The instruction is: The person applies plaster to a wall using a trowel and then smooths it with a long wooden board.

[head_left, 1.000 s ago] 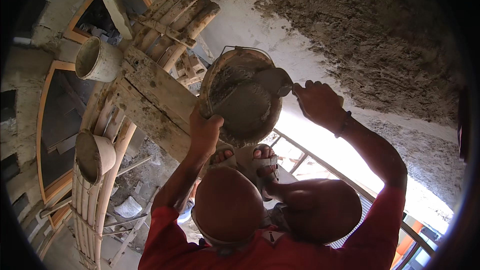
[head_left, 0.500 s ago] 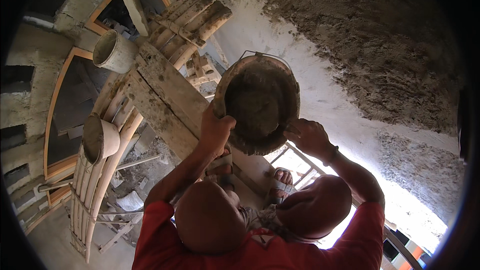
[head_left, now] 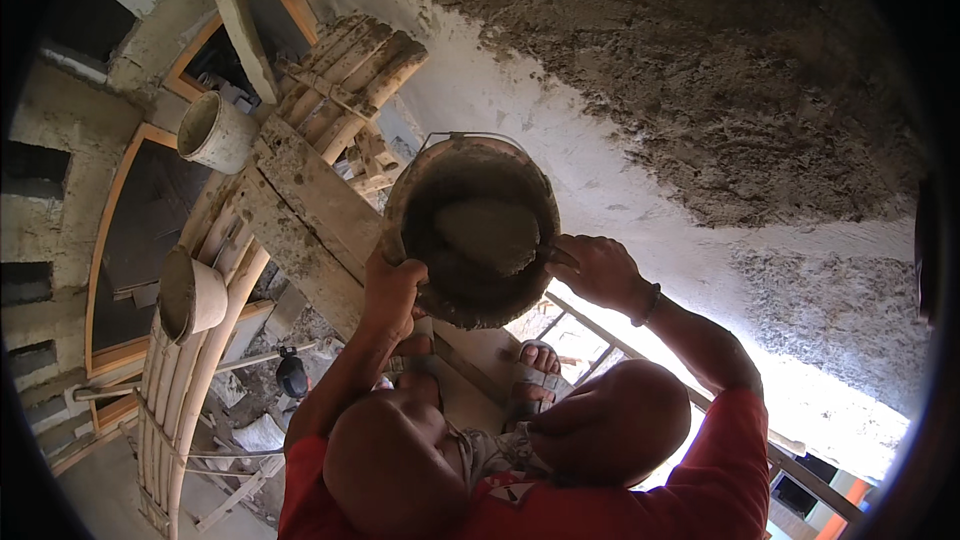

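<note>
I see a mortar-coated bucket (head_left: 410, 208) with a wire handle in front of me, above my sandalled feet. My left hand (head_left: 394, 290) is closed on its left rim. My right hand (head_left: 592, 270) is closed at the right rim on a trowel, whose mortar-covered blade (head_left: 487, 232) sits down inside the bucket over the dark contents. The handle end is mostly hidden by my fingers. The bucket is over a mud-spotted wooden plank (head_left: 310, 220).
Two pails (head_left: 217, 135) (head_left: 205, 295) stand left on bamboo scaffolding (head_left: 170, 410). Orange-framed openings (head_left: 135, 240) are at left, a partly plastered wall (head_left: 700, 90) at right, a bright railed opening below it. Lower left lies rubble, with a dark shape (head_left: 292, 372) I cannot make out.
My right hand has come down from the upper right of the rim to its right side, and the trowel has sunk deeper into the bucket. The view has shifted slightly.
</note>
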A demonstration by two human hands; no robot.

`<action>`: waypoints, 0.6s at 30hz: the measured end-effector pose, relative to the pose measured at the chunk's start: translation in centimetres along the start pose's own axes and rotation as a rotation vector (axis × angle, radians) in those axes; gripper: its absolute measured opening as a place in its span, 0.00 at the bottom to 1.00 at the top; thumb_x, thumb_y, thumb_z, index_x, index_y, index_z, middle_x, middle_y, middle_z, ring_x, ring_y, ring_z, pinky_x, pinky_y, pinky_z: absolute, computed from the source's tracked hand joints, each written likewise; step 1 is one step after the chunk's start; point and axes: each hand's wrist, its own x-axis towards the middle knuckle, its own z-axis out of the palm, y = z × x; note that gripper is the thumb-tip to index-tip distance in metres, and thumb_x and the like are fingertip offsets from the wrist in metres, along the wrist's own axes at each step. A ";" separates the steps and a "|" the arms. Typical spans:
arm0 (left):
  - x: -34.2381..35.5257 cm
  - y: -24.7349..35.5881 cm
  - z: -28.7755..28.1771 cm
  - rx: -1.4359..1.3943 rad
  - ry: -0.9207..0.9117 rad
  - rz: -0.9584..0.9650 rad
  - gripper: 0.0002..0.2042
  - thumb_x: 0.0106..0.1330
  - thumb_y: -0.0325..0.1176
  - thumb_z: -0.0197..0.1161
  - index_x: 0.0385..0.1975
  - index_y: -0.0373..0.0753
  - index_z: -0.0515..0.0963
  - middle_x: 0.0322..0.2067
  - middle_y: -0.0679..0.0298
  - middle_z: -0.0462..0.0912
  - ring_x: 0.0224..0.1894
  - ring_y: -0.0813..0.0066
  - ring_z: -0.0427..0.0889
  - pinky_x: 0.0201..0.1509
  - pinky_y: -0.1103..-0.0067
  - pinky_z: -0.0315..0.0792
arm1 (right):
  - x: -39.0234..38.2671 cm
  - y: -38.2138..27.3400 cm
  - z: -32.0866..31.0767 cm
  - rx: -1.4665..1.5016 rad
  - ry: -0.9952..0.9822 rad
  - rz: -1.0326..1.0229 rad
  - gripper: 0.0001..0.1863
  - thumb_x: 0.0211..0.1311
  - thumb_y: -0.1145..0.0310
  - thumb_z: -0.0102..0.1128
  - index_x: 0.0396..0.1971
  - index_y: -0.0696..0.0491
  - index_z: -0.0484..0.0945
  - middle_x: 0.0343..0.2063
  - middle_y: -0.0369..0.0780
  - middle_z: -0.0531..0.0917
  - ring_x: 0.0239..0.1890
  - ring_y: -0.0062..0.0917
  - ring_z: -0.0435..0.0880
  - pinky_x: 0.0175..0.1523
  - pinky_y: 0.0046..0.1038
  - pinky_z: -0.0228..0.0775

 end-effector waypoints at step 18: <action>-3.2 -1.6 -4.1 0.042 0.146 -0.040 0.23 0.44 0.17 0.52 0.46 0.30 0.72 0.33 0.64 0.75 0.31 0.75 0.75 0.35 0.81 0.70 | 2.3 6.6 -9.4 0.593 -0.178 0.155 0.15 0.64 0.64 0.60 0.44 0.58 0.78 0.26 0.42 0.83 0.22 0.20 0.81 0.24 0.21 0.78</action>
